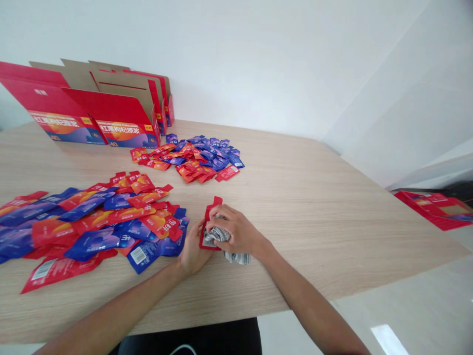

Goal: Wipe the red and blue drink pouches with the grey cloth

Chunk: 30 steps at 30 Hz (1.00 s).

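Note:
Near the front of the table my left hand (192,250) holds a red spouted pouch (213,205) at its left edge, back side up with a barcode label partly showing. My right hand (239,230) is closed round a crumpled grey-and-white cloth (238,258), pressed against the pouch's face. Part of the pouch is hidden beneath the cloth and fingers. Just left of my left hand lies a large heap of red and blue pouches (99,217), its nearest ones almost touching the hand.
A smaller pile of red and blue pouches (199,155) lies farther back. Several open red cartons (121,116) stand at the back left by the white wall (236,64). Another red carton (436,207) is beyond the wooden table's (332,222) right edge.

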Each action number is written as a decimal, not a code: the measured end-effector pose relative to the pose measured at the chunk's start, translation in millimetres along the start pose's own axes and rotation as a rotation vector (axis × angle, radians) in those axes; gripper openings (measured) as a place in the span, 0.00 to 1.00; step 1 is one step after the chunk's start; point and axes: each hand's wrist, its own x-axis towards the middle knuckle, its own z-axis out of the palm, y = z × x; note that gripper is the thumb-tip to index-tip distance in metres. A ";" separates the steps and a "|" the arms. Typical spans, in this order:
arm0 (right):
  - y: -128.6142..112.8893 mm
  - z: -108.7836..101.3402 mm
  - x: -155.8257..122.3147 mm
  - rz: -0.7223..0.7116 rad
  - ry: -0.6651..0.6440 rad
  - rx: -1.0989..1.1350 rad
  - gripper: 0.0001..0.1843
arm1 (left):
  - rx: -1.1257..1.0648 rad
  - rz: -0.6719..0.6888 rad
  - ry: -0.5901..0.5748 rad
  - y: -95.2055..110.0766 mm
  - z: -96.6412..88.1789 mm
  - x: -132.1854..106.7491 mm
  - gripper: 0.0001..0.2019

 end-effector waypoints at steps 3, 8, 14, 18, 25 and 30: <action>-0.9 1.1 -0.6 -0.106 -0.104 0.009 0.12 | 0.000 0.046 0.042 2.9 -1.9 1.8 0.12; -0.2 2.0 -0.9 -0.012 0.032 -0.098 0.11 | 0.013 -0.001 -0.013 1.7 -4.2 2.6 0.13; 4.0 -2.2 -1.2 0.236 0.305 -0.177 0.11 | 0.063 -0.025 -0.134 -6.9 -5.1 0.2 0.10; 4.6 -3.1 -1.3 0.269 0.342 -0.190 0.12 | 0.087 -0.036 -0.147 -7.9 -5.0 -0.9 0.11; 2.9 -5.0 -1.6 -0.060 -0.002 -0.100 0.12 | -0.016 -0.011 -0.004 3.1 -1.0 1.6 0.15; -1.4 -2.3 -0.4 -0.138 -0.088 -0.096 0.12 | 0.006 0.007 0.056 8.7 0.1 0.6 0.18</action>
